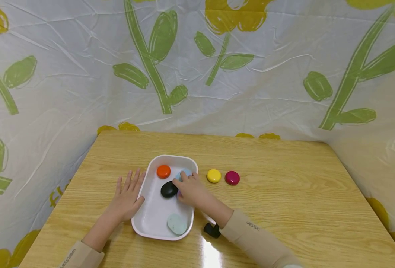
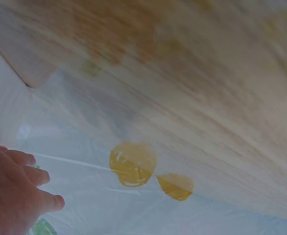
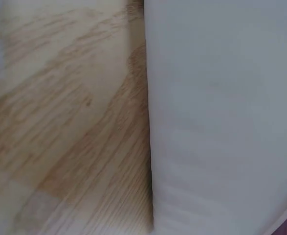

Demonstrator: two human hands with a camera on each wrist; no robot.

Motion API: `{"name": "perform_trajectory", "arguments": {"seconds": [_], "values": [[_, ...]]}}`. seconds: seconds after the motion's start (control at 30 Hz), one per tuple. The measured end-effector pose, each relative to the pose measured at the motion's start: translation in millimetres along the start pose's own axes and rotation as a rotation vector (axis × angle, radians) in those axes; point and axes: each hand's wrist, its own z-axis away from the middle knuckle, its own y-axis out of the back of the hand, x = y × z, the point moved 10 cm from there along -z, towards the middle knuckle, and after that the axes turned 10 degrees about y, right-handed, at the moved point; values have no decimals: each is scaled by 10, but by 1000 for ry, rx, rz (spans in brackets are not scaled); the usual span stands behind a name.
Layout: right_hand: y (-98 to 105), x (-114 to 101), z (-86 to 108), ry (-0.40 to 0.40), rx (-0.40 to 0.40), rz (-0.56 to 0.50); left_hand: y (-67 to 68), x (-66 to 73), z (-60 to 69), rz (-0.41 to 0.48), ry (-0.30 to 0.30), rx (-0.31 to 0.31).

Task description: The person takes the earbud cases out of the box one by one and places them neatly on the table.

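Observation:
A white tray [image 1: 150,219] holds an orange-red round piece [image 1: 163,171], a glossy black stone [image 1: 169,189], a pale green stone [image 1: 177,224] and a light blue stone [image 1: 185,172]. My right hand [image 1: 194,191] reaches over the tray's right side, its fingertips and thumb about the light blue stone. Beneath that palm a bit of a purple piece [image 1: 179,195] peeks out, mostly hidden. Along the tray's left wall lies my left hand [image 1: 127,197], fingers spread and straight. In the left wrist view part of the left hand [image 2: 16,193] appears at lower left.
Right of the tray, a yellow round piece [image 1: 213,176] and a crimson one [image 1: 232,178] lie on the wooden table [image 1: 284,197]. A black object [image 1: 212,230] sits by the right forearm, partly covered. Behind the table hangs a flower-printed sheet [image 1: 267,89].

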Motion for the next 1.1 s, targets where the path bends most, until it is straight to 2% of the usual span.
{"name": "perform_trajectory", "arguments": {"seconds": [0.43,0.6,0.97,1.1], "values": [[-53,-56,43,-48,-96,68,2,0,-1,-12,-2,11],[-62,-80,39,-69,-108,84,8,1,1,-3,0,8],[-70,-88,27,-77,-76,103,-18,-25,-13,-3,3,8],[-21,-89,29,-66,-15,68,-22,-23,-10,1,2,4]]}}
